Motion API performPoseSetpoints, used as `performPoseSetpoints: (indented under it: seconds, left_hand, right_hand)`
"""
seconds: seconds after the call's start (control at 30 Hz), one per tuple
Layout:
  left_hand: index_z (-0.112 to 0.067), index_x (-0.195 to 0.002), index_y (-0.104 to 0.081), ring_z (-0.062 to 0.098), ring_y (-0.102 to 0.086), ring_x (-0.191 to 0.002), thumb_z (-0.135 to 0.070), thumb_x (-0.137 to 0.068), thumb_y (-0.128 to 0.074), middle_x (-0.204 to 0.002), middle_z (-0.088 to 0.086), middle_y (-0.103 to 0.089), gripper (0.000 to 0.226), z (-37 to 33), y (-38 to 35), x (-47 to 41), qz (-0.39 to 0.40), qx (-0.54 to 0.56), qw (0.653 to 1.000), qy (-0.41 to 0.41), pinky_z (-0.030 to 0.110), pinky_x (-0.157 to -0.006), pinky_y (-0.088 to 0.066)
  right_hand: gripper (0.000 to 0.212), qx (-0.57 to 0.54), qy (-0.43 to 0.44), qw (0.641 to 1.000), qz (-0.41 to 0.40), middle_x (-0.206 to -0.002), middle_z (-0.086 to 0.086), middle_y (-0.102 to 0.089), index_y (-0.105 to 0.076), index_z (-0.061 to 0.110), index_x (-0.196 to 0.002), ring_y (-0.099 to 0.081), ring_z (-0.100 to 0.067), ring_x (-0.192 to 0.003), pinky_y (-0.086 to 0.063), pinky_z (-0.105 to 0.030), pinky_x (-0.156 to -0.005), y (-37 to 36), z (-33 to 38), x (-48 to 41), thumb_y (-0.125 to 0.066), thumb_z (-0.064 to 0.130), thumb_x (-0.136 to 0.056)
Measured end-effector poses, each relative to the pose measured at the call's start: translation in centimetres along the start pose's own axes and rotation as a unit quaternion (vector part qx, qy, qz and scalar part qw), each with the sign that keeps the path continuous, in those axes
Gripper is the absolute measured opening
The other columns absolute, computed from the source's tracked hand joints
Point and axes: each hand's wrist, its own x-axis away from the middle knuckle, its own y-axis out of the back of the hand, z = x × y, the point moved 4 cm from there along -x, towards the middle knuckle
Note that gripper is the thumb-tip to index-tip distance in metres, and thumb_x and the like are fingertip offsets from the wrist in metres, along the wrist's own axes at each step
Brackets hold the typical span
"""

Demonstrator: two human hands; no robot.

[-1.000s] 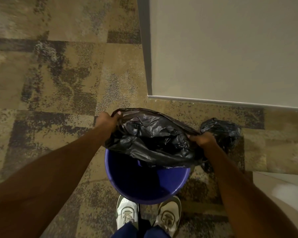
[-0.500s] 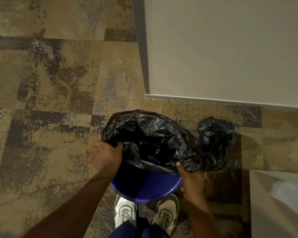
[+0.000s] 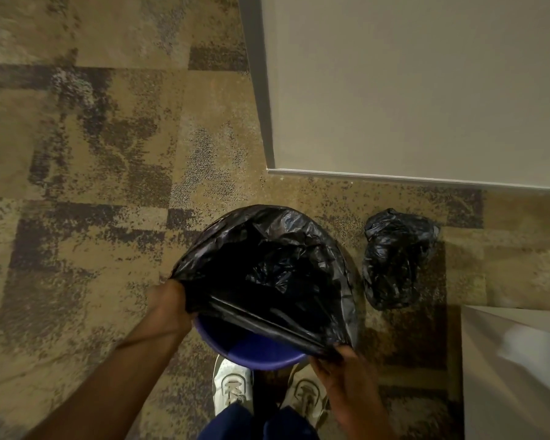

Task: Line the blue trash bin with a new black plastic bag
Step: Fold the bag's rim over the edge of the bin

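At lower centre, the left hand and right hand pinch the black bag's hem over the blue bin (near rim still bare), which probably needs covering next.

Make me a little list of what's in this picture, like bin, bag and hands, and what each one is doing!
bin: blue trash bin standing on the carpet, near rim bare
bag: black plastic bag over the far rim, not over the near rim
left hand: left hand gripping the bag's edge at the bin's left side
right hand: right hand gripping the bag's edge at the near right
other bag: crumpled black bag lying right of the bin
feet: white shoes behind the bin
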Motion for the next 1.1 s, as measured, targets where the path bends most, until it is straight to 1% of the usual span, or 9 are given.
performPoseSetpoints:
  seconds: [0.1,0.23,0.33,0.47,0.57,0.7,0.8,0.93,1.1]
  left_hand:
    - [0.007,-0.119,-0.051,0.034,-0.06,-0.08,-0.007,-0.088,-0.052,-0.108,0.022,-0.057,0.035,0.5,0.6,0.2,0.026,0.03,0.999,0.001,0.039,-0.055,-0.051]
    - [-0.006,-0.087,-0.061,0.031,-0.056,-0.075,-0.018,-0.084,-0.05,-0.091,0.016,-0.062,0.016,1.0,1.0,-0.2,0.097,0.059,0.993,0.01,0.037,-0.063,-0.045]
    - [-0.021,-0.054,-0.047,0.021,-0.051,-0.051,-0.027,-0.082,-0.045,-0.05,-0.003,-0.057,0.029,1.4,1.8,-1.2,0.117,0.028,0.992,-0.02,0.028,-0.052,-0.038]
    - [-0.023,-0.045,-0.056,0.016,-0.061,-0.044,-0.037,-0.082,-0.044,-0.05,-0.003,-0.063,0.041,1.4,2.1,-1.9,0.145,-0.039,0.987,-0.065,0.018,-0.041,-0.044]
    - [-0.014,-0.063,-0.071,0.03,-0.069,-0.068,-0.033,-0.08,-0.048,-0.071,0.011,-0.072,0.034,0.9,1.6,-2.8,0.151,-0.073,0.976,-0.137,0.033,-0.061,-0.054]
    - [-0.016,-0.05,-0.057,0.024,-0.051,-0.061,-0.046,-0.076,-0.047,-0.054,0.004,-0.053,0.041,0.7,1.0,-3.9,0.121,-0.084,0.974,-0.174,0.036,-0.062,-0.041]
    - [-0.013,-0.069,-0.051,0.027,-0.049,-0.075,-0.062,-0.073,-0.043,-0.075,0.018,-0.047,0.05,1.2,0.5,-5.0,0.132,-0.08,0.976,-0.152,0.045,-0.076,-0.042]
    - [0.003,-0.093,-0.065,0.036,-0.063,-0.089,-0.065,-0.077,-0.043,-0.094,0.029,-0.063,0.073,1.7,-0.3,-5.6,0.16,-0.041,0.978,-0.125,0.05,-0.088,-0.05]
    - [-0.008,-0.063,-0.051,0.029,-0.052,-0.069,-0.062,-0.082,-0.045,-0.069,0.02,-0.049,0.057,0.7,-0.3,-6.3,0.147,-0.035,0.977,-0.151,0.039,-0.074,-0.043]
  right_hand:
    - [0.012,-0.07,0.029,0.997,0.026,-0.081,-0.015,-0.077,-0.058,0.004,-0.101,-0.074,-0.032,-0.077,-0.061,-0.047,-0.062,0.5,-2.0,0.5,-0.048,0.005,-0.093]
    - [0.055,0.242,0.194,0.949,0.047,-0.103,-0.035,-0.068,-0.066,-0.011,-0.109,-0.068,-0.049,-0.09,-0.058,-0.051,-0.069,0.2,-3.8,-0.1,-0.084,0.018,-0.066]
    - [0.072,0.216,0.045,0.975,-0.005,-0.138,-0.027,-0.047,-0.038,0.001,-0.142,-0.049,-0.04,-0.125,-0.041,-0.042,-0.104,-1.5,-5.7,-1.9,-0.071,0.005,-0.078]
    - [0.018,0.33,0.164,0.929,-0.041,-0.071,-0.003,-0.058,-0.058,0.008,-0.099,-0.051,-0.012,-0.056,-0.042,-0.029,-0.053,-1.5,-5.7,-1.0,-0.056,0.024,-0.093]
    - [0.025,0.316,0.16,0.933,-0.064,-0.077,-0.011,-0.052,-0.053,0.008,-0.092,-0.05,-0.027,-0.066,-0.047,-0.038,-0.064,-2.6,-6.5,-2.0,-0.033,0.02,-0.101]
    - [0.028,0.531,0.248,0.809,-0.04,-0.08,-0.003,-0.051,-0.051,0.017,-0.079,-0.054,-0.003,-0.058,-0.044,-0.018,-0.056,-2.6,-7.3,-3.2,-0.041,-0.004,-0.095]
    - [0.03,0.64,0.203,0.741,0.015,-0.126,-0.009,-0.053,-0.054,0.003,-0.121,-0.054,-0.016,-0.107,-0.039,-0.027,-0.093,-1.6,-9.1,-4.3,-0.054,0.009,-0.092]
    - [0.031,0.603,0.144,0.785,-0.018,-0.118,-0.021,-0.064,-0.061,-0.005,-0.114,-0.057,-0.034,-0.112,-0.043,-0.036,-0.098,-0.9,-9.3,-4.7,-0.056,0.009,-0.086]
    - [0.018,0.475,0.117,0.87,-0.064,-0.095,-0.025,-0.065,-0.065,-0.006,-0.089,-0.061,-0.036,-0.093,-0.053,-0.035,-0.079,-1.1,-8.0,-5.3,-0.054,0.008,-0.088]
